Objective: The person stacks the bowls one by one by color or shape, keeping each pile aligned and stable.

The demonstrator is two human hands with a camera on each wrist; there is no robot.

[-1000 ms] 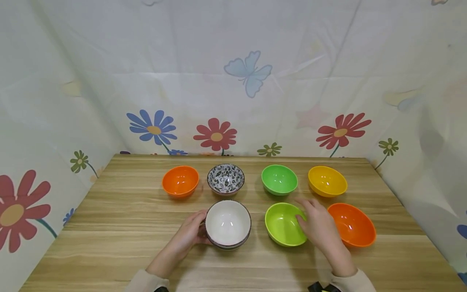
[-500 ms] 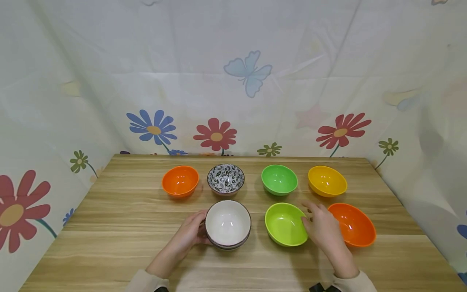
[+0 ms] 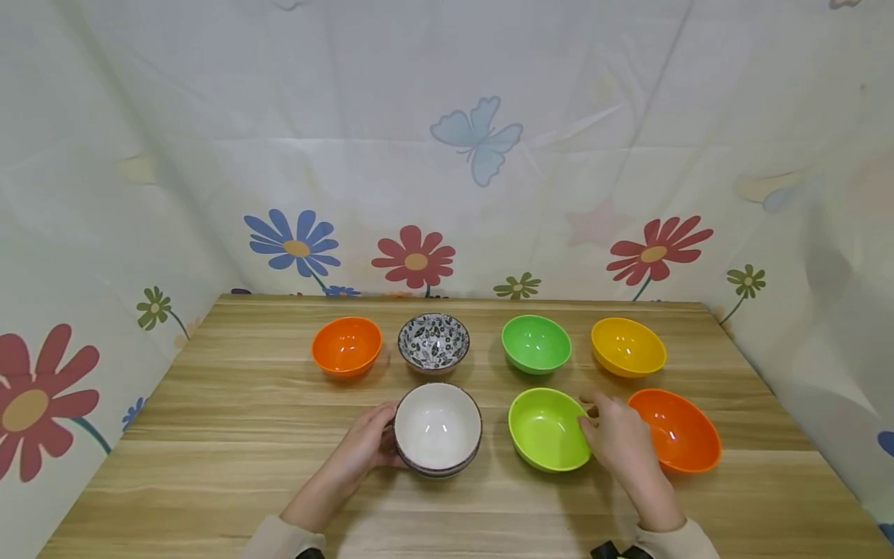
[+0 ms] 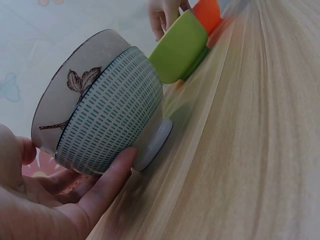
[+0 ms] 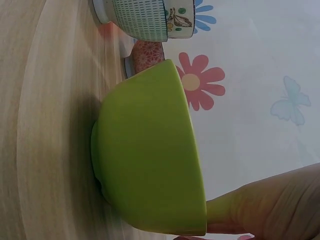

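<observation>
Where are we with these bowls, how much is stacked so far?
Done: the white bowl already sits nested in a dotted bowl, steadied by the left hand. In hand: the right hand has a grip on the lime bowl. Left: five single bowls, including the orange bowl beside it.

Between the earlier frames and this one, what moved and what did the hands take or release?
The right hand drew its fingers back from inside the lime-green plastic bowl to that bowl's right rim, where they now curl against the outer edge. The left hand holds the stacked white ceramic bowls as before. No bowl on the wooden table shifted.
</observation>
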